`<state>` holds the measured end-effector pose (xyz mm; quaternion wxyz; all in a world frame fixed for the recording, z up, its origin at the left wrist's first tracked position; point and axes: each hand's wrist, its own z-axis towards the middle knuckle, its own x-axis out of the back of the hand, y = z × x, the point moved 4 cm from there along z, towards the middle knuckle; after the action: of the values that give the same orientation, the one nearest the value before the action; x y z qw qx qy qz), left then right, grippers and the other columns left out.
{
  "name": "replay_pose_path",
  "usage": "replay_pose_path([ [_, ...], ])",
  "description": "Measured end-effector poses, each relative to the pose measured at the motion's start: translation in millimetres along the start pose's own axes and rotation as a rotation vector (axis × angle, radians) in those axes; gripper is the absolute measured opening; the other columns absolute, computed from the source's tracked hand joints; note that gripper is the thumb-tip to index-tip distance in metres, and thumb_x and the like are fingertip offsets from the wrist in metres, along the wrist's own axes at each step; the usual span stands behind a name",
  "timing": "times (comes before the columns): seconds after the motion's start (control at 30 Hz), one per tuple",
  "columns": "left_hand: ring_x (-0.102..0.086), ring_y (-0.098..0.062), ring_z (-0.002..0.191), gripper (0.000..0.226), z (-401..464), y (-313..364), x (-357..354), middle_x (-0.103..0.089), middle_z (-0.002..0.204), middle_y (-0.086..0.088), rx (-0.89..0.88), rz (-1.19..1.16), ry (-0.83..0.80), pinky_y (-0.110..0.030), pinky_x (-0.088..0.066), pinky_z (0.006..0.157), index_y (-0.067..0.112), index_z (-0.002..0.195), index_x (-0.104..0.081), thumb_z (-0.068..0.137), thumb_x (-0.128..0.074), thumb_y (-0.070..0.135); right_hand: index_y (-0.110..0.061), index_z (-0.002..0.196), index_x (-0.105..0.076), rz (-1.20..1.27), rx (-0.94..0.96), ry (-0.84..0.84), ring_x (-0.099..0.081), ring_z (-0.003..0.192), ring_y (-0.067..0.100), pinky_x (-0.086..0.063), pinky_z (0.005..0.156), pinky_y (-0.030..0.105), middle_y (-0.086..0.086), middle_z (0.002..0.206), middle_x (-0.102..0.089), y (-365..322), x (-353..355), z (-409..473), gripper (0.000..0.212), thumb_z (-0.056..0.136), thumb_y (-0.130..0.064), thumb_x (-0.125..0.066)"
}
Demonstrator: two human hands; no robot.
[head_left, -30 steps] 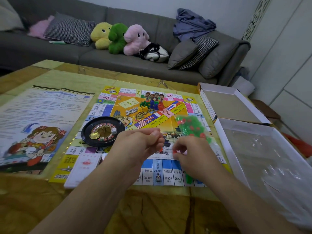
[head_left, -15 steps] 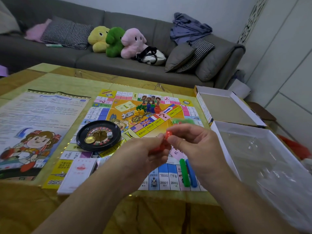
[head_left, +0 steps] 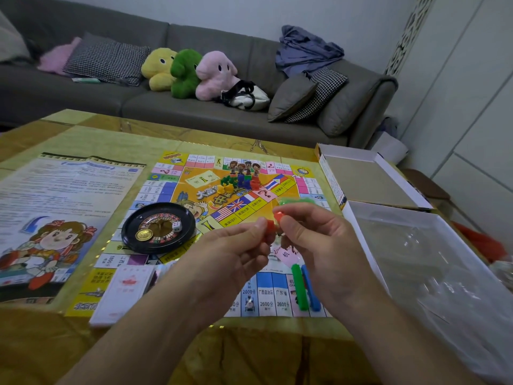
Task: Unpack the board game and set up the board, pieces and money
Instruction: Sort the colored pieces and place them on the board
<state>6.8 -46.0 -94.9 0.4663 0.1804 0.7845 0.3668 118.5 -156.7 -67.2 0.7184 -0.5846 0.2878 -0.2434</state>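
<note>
Change: since a second ago both hands have lifted off the game board and come together above it; the clear bag of pieces has risen with them.
Head view, left hand (head_left: 236, 254): its grip is curled, thumb and forefinger pinching a red piece (head_left: 269, 225) at the bag's edge.
Right hand (head_left: 313, 240): fingers curled, pinching the clear plastic bag (head_left: 288, 207) with another red piece at the fingertips; green pieces show blurred through the bag behind.
Game board (head_left: 211, 218): lies flat on the yellow worktop (head_left: 249, 354), under both hands.
Pawns (head_left: 238, 183): green, yellow, blue and red ones cluster near the board's middle.
Roulette wheel (head_left: 158, 227): black, on the board's left side, holding a white die (head_left: 177, 226) and a gold coin (head_left: 144, 234).
Sticks: a green stick (head_left: 299, 287) and a blue stick (head_left: 310, 290) lie side by side on the board's near edge.
Card deck (head_left: 122, 293): on the near left corner.
Rule sheet (head_left: 55, 218): left of the board.
Box: lid (head_left: 366, 179) and tray (head_left: 416, 273) stand right of the board.
</note>
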Motion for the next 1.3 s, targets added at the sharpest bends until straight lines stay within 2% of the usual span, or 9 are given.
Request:
replay_pose_path([
  [0.13, -0.064, -0.012, 0.068, 0.026, 0, -1, -1, -0.066, 0.083, -0.012, -0.008, -0.021, 0.003, -0.022, -0.060, 0.066, -0.007, 0.106, -0.077, 0.096, -0.067, 0.015, -0.006, 0.102, -0.080, -0.078, 0.062, -0.024, -0.077, 0.091, 0.019, -0.061, 0.079, 0.025, 0.009, 0.094, -0.080, -1, -6, -3, 0.026, 0.079, -0.014, -0.076],
  [0.27, -0.063, -0.012, 0.066, 0.023, -1, -2, 1, -0.067, 0.082, -0.013, -0.016, -0.016, 0.040, -0.021, -0.060, 0.061, -0.007, 0.101, -0.078, 0.095, -0.070, 0.014, -0.009, 0.096, -0.081, -0.200, 0.143, 0.013, -0.077, 0.089, 0.018, -0.061, 0.077, 0.025, 0.004, 0.090, -0.080, -4, -6, -3, 0.017, 0.083, 0.001, -0.080],
  [0.43, -0.063, -0.013, 0.068, 0.025, 1, -1, 3, -0.067, 0.097, -0.020, -0.060, -0.013, 0.067, -0.021, -0.058, 0.062, -0.008, 0.106, -0.076, 0.097, -0.067, 0.013, -0.013, 0.096, -0.081, -0.247, 0.119, 0.045, -0.076, 0.090, 0.016, -0.061, 0.077, 0.025, -0.001, 0.092, -0.080, -5, -2, -3, 0.012, 0.087, -0.005, -0.078],
  [0.63, -0.066, -0.017, 0.074, 0.017, -1, 1, 5, -0.069, 0.083, -0.013, -0.138, 0.095, 0.099, -0.022, -0.057, 0.068, -0.001, 0.101, -0.079, 0.093, -0.069, 0.010, -0.022, 0.089, -0.077, -0.519, 0.191, 0.016, -0.074, 0.085, 0.016, -0.064, 0.070, 0.035, -0.008, 0.085, -0.076, -10, -3, -5, 0.014, 0.087, -0.009, -0.082],
  [0.83, -0.069, -0.018, 0.076, 0.012, -4, 7, 3, -0.077, 0.090, -0.013, -0.215, 0.179, 0.130, -0.026, -0.058, 0.074, 0.008, 0.099, -0.081, 0.090, -0.073, 0.008, -0.028, 0.085, -0.078, -0.660, 0.180, 0.002, -0.072, 0.081, 0.006, -0.058, 0.069, 0.021, -0.014, 0.080, -0.075, -13, -4, -6, 0.009, 0.085, -0.022, -0.086],
  [1.03, -0.070, -0.023, 0.089, 0.017, -5, 9, 2, -0.079, 0.096, -0.011, -0.284, 0.326, 0.113, -0.037, -0.055, 0.085, 0.019, 0.095, -0.083, 0.079, -0.078, 0.021, -0.025, 0.084, -0.081, -0.647, 0.094, -0.028, -0.072, 0.068, 0.010, -0.057, 0.061, 0.021, -0.009, 0.071, -0.075, -12, -1, -3, 0.008, 0.085, -0.018, -0.085],
  [1.17, -0.071, -0.025, 0.096, 0.020, -3, 6, 1, -0.079, 0.102, -0.010, -0.233, 0.326, 0.098, -0.037, -0.055, 0.087, 0.019, 0.094, -0.083, 0.075, -0.077, 0.023, -0.023, 0.082, -0.079, -0.574, 0.117, 0.001, -0.071, 0.066, 0.012, -0.056, 0.059, 0.022, -0.006, 0.071, -0.074, -12, 1, -3, 0.009, 0.085, -0.016, -0.085],
  [1.3, -0.067, -0.018, 0.080, 0.019, -1, 4, 0, -0.072, 0.090, -0.013, -0.115, 0.163, 0.030, -0.028, -0.057, 0.077, 0.006, 0.097, -0.081, 0.080, -0.074, 0.014, -0.027, 0.081, -0.077, -0.602, 0.202, 0.019, -0.070, 0.073, 0.013, -0.059, 0.064, 0.031, -0.008, 0.075, -0.073, -12, 1, -5, 0.012, 0.084, -0.020, -0.086],
])
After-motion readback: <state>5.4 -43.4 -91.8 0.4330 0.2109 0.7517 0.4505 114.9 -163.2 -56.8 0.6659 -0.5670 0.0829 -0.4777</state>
